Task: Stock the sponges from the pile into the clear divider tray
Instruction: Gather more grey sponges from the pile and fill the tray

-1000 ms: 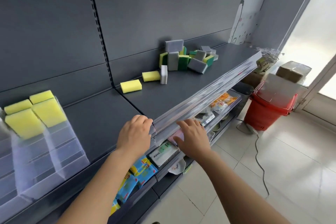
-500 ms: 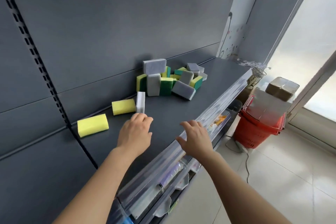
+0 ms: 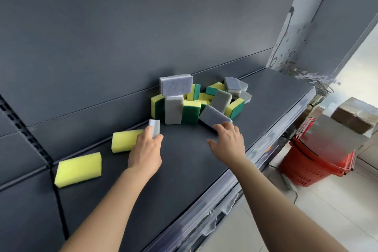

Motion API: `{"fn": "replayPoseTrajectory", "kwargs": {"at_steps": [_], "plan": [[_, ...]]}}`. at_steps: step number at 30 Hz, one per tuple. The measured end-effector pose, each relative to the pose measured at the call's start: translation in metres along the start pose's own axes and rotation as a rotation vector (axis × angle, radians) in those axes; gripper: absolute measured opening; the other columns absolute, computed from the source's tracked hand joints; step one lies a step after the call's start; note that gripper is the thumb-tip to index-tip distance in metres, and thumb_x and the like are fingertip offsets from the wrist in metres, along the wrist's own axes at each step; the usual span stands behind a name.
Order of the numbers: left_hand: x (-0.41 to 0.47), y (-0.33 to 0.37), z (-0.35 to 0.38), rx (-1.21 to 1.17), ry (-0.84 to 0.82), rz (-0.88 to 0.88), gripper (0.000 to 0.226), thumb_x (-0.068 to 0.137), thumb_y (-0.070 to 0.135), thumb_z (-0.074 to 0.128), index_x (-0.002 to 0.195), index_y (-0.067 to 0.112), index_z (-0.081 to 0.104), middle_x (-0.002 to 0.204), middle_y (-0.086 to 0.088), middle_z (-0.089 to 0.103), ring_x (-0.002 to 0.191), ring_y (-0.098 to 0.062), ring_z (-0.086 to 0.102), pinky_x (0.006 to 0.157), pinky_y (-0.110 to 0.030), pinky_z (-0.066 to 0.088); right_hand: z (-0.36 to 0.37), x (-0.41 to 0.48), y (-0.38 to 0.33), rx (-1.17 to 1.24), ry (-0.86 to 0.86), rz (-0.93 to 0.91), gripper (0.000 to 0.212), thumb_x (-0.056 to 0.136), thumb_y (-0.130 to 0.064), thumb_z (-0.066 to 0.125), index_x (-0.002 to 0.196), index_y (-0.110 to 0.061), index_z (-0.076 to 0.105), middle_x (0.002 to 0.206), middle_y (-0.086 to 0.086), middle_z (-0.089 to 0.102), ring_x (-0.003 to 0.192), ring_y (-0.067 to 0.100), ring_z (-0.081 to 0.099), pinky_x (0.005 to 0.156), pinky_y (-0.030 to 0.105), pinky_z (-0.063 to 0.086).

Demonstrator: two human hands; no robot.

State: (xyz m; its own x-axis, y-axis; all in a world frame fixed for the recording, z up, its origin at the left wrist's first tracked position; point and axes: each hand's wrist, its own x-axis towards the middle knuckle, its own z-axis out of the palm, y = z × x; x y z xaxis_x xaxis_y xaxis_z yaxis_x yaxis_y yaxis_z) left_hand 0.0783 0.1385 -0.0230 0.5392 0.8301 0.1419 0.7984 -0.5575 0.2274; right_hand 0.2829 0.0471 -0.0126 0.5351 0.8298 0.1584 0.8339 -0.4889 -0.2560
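A pile of sponges (image 3: pixel 196 100), grey ones and yellow-green ones, lies against the back panel of the dark shelf (image 3: pixel 184 170). My left hand (image 3: pixel 146 149) has its fingers and thumb on either side of a small upright white sponge (image 3: pixel 154 126), which stands on the shelf. A yellow sponge (image 3: pixel 124 140) lies partly under that hand, and another yellow sponge (image 3: pixel 78 169) lies further left. My right hand (image 3: pixel 227 141) is spread open, its fingertips touching the near edge of a flat grey sponge (image 3: pixel 212 117). The clear divider tray is out of view.
A clear plastic strip (image 3: pixel 272 145) runs along the shelf's front edge. Red shopping baskets (image 3: pixel 313 161) with cardboard boxes (image 3: pixel 356 116) on top stand on the tiled floor at the right. A slotted upright (image 3: pixel 41 149) divides the shelf at the left.
The view swung right, away from the clear tray. Both hands left the shelf's front edge and reached in: the left to the white sponge, the right to the grey one.
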Motion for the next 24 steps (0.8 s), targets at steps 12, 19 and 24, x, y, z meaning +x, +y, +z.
{"fn": "replayPoseTrajectory", "kwargs": {"at_steps": [12,19,24], "plan": [[0.020,0.038,0.018,-0.266,0.215,-0.223,0.048,0.076,0.006,0.060,0.121,0.007,0.044,0.124,-0.010,0.040,0.106,-0.025,0.048,0.080,-0.029,0.043,0.023,0.061,0.043,0.058,-0.111,-0.024,0.071,0.085,-0.030,0.062,0.145,-0.030,0.024,0.144,0.015,0.027,0.127,0.034,0.033,0.100,0.040,0.039],[0.013,0.053,0.011,-0.372,0.319,-0.329,0.034,0.085,0.008,0.052,0.118,0.018,0.054,0.111,-0.002,0.047,0.100,-0.020,0.047,0.082,-0.031,0.042,0.031,0.056,0.040,0.324,-0.019,-0.233,0.047,0.079,-0.024,0.063,0.124,-0.018,0.054,0.093,0.005,0.052,0.091,0.028,0.053,0.068,0.030,0.039],[0.000,0.055,-0.001,-0.428,0.396,-0.427,0.037,0.091,0.012,0.044,0.122,0.028,0.054,0.111,0.003,0.046,0.074,-0.015,0.051,0.071,-0.031,0.043,0.014,0.052,0.018,0.566,0.121,-0.350,0.028,0.077,-0.046,0.055,0.081,-0.018,0.059,0.070,-0.008,0.047,0.065,0.013,0.047,0.056,0.021,0.033]]}}
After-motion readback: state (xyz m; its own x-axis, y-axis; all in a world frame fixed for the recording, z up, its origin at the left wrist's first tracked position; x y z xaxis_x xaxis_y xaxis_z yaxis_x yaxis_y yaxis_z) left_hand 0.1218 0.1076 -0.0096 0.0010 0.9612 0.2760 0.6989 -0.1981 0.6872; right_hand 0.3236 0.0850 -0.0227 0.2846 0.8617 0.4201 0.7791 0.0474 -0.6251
